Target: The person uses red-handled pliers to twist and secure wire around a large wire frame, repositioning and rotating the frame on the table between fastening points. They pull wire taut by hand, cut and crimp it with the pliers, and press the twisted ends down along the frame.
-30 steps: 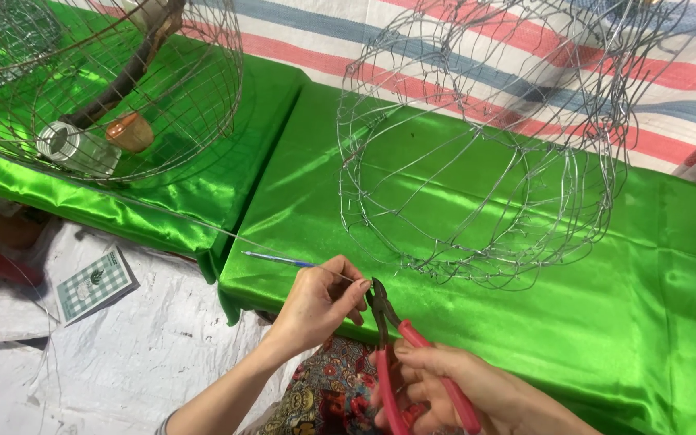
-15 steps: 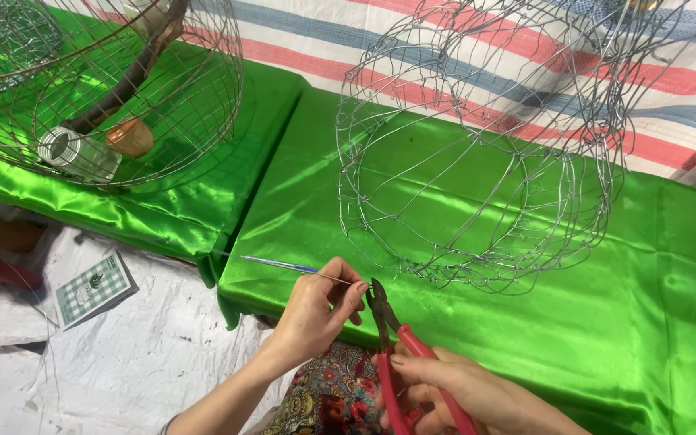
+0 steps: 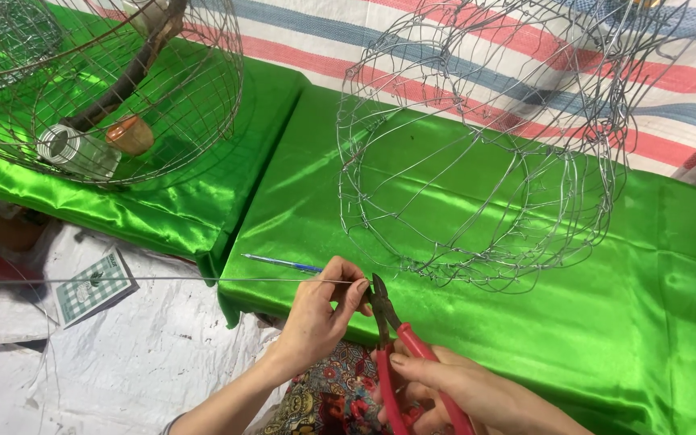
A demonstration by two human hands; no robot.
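My left hand (image 3: 322, 310) pinches a thin straight wire (image 3: 163, 280) that runs off to the left above the floor. Red-handled pliers (image 3: 392, 346) sit in my right hand (image 3: 465, 392), their dark jaws touching the wire's end beside my left fingertips. A blue pen (image 3: 279, 262) lies on the green satin cloth (image 3: 670, 306) just behind my left hand. A round wire frame (image 3: 477, 153), ball-shaped and unfinished, rests on the cloth beyond both hands.
A second wire cage (image 3: 98, 89) stands at the upper left with a wooden stick, a clear jar (image 3: 74, 149) and an orange piece inside. A small green card (image 3: 94, 286) lies on white sheeting (image 3: 122, 370). A striped tarp (image 3: 445, 56) lies behind.
The long wire now shows stretched out to the left from my left hand. The pliers' jaws stay at its end; both hands have barely shifted.
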